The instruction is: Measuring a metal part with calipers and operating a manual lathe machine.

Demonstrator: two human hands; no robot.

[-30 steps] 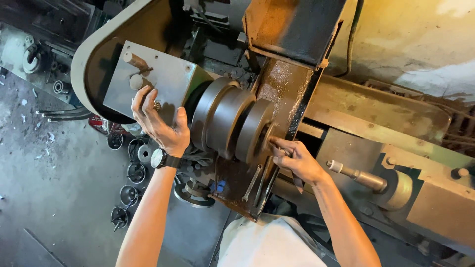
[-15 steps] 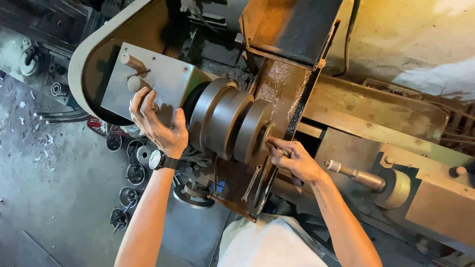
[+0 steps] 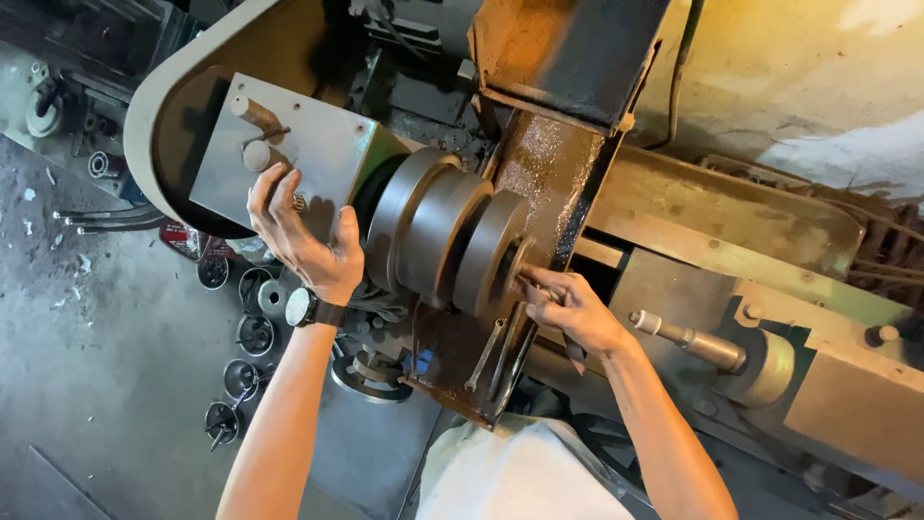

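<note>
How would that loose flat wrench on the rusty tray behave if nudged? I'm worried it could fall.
The wrench looks like rigid thin metal, so it would probably slide rather than bend or roll. The rusty tray appears tilted toward the person, so a push might send it downhill to the lower lip. Neither the left hand nor right hand touches it.

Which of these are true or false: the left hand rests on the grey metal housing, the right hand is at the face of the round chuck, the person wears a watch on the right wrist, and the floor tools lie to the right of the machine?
1. The left hand rests on the grey metal housing. True.
2. The right hand reaches the face of the round chuck. True.
3. The watch is on the right wrist. False: it is on the left wrist.
4. The round metal parts on the floor lie right of the machine. False: they lie to its left, below the left arm.
</note>
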